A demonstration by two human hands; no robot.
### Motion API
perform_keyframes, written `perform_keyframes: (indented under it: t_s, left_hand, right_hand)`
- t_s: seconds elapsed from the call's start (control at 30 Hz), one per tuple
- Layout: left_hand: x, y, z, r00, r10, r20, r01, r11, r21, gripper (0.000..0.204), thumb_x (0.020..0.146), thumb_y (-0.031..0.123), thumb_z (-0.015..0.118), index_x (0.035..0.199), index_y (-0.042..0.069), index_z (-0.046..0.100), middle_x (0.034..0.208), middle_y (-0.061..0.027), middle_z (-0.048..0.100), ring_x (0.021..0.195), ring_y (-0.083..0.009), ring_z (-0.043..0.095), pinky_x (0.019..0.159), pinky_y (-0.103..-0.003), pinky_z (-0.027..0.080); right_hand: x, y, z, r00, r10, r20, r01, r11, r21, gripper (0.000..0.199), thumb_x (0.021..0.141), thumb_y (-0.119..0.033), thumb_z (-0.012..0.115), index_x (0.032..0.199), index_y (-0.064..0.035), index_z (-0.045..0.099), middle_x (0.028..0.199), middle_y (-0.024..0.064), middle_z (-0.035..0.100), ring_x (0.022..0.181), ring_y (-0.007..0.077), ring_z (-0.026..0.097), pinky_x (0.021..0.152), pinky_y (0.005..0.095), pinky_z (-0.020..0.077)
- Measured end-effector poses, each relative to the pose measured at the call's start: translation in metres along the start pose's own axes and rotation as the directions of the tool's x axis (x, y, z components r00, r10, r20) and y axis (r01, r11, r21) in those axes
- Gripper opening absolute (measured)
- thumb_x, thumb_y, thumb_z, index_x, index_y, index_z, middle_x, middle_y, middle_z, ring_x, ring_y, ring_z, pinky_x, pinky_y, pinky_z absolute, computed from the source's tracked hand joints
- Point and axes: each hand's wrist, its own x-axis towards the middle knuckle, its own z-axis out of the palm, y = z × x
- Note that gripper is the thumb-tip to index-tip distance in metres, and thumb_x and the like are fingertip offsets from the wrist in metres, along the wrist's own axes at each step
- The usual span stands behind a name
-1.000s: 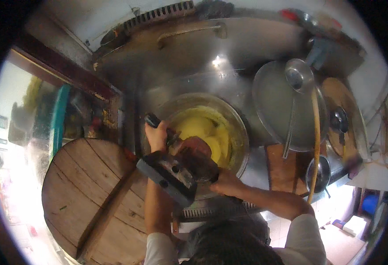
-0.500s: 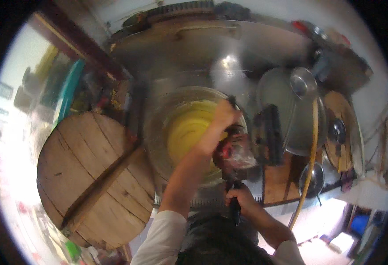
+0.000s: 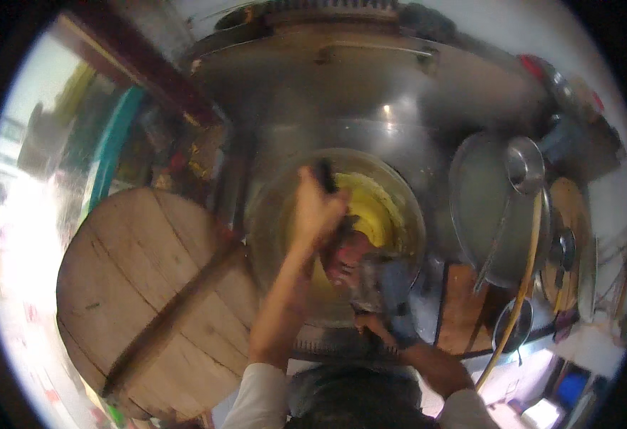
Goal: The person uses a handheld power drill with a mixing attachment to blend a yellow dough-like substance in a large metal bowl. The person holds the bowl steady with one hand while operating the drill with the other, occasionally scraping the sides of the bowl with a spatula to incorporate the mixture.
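Note:
A wide metal basin (image 3: 415, 207) holding a yellow mixture (image 3: 370, 214) sits on the steel counter in front of me. Over it is a power tool with a dark red body (image 3: 349, 254), blurred by motion; it looks like a drill. My left hand (image 3: 317, 211) is closed round its black side handle (image 3: 324, 175), above the basin. My right hand (image 3: 376, 325) is closed on the tool's rear grip near the basin's front edge, partly hidden behind a grey-blue part of the tool (image 3: 397, 293). The tool's lower end is hidden.
At left lies a round wooden board (image 3: 142, 293) with a crossbar (image 3: 177, 322). On the right stand a large metal pan (image 3: 478, 200) with a ladle (image 3: 526, 164) on it, a long wooden stick (image 3: 520, 300), a small round metal vessel (image 3: 513, 322) and a round wooden lid (image 3: 567, 207).
Both hands and the tool have swung left across the basin, uncovering yellow mixture on its right side. The whole view has shifted a little, so the surroundings sit further right.

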Motion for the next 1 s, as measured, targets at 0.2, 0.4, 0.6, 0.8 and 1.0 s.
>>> perform_keyframes:
  t_s: [0.2,0.4,0.6,0.8,1.0]
  left_hand:
    - [-0.004,-0.028,-0.043,0.974,-0.198,-0.109,0.114,0.846,-0.521,0.036,0.068,0.004,0.057,0.102,0.001,0.045,0.078,-0.0081,0.055,0.061,-0.018,0.056,0.052,-0.029,0.045]
    - [0.013,-0.037,-0.016,0.993,-0.106,0.059,0.118,0.955,-0.27,0.022,0.067,0.006,0.058,0.087,0.002,0.053,0.071,-0.006,0.055,0.055,-0.0177,0.054,0.051,-0.031,0.045]
    - [-0.01,-0.026,0.033,0.87,0.005,0.493,0.248,0.86,-0.446,0.019,0.071,0.02,0.066,0.076,0.002,0.061,0.068,-0.0081,0.06,0.06,-0.0183,0.057,0.056,-0.032,0.048]
    - [-0.021,0.014,0.13,0.889,-0.039,0.455,-0.068,0.974,0.215,0.039,0.062,0.023,0.068,0.08,-0.01,0.06,0.076,-0.0276,0.061,0.072,-0.0376,0.062,0.062,-0.042,0.048]
    - [-0.004,-0.029,0.118,0.903,-0.057,0.426,-0.066,0.961,0.268,0.054,0.063,0.021,0.066,0.103,-0.012,0.051,0.097,-0.0313,0.057,0.086,-0.0428,0.058,0.075,-0.042,0.047]
  right_hand:
    - [-0.011,-0.106,0.009,1.0,-0.002,-0.019,-0.012,0.721,-0.693,0.046,0.062,-0.026,0.067,0.096,0.0045,0.057,0.09,0.0243,0.061,0.086,0.0371,0.06,0.073,0.0422,0.0484]
    - [-0.037,-0.061,0.019,0.99,0.003,-0.141,-0.077,0.851,-0.52,0.041,0.06,-0.02,0.066,0.092,0.0049,0.058,0.079,0.02,0.062,0.073,0.0325,0.062,0.066,0.0394,0.0492]
    - [-0.095,-0.055,0.031,0.986,0.059,-0.157,-0.038,0.99,0.133,0.015,0.064,-0.011,0.062,0.073,0.0004,0.057,0.06,0.0114,0.057,0.054,0.0211,0.057,0.051,0.0332,0.0462]
    - [-0.114,-0.026,0.004,0.968,0.204,-0.147,-0.11,0.869,0.483,0.01,0.065,-0.006,0.056,0.072,-0.0005,0.053,0.058,0.0093,0.051,0.052,0.02,0.051,0.049,0.0314,0.0417]
    - [-0.075,-0.011,0.006,0.978,0.206,0.029,-0.186,0.801,0.569,0.009,0.063,-0.003,0.054,0.07,0.0008,0.052,0.058,0.0093,0.048,0.051,0.0204,0.049,0.049,0.033,0.0411]
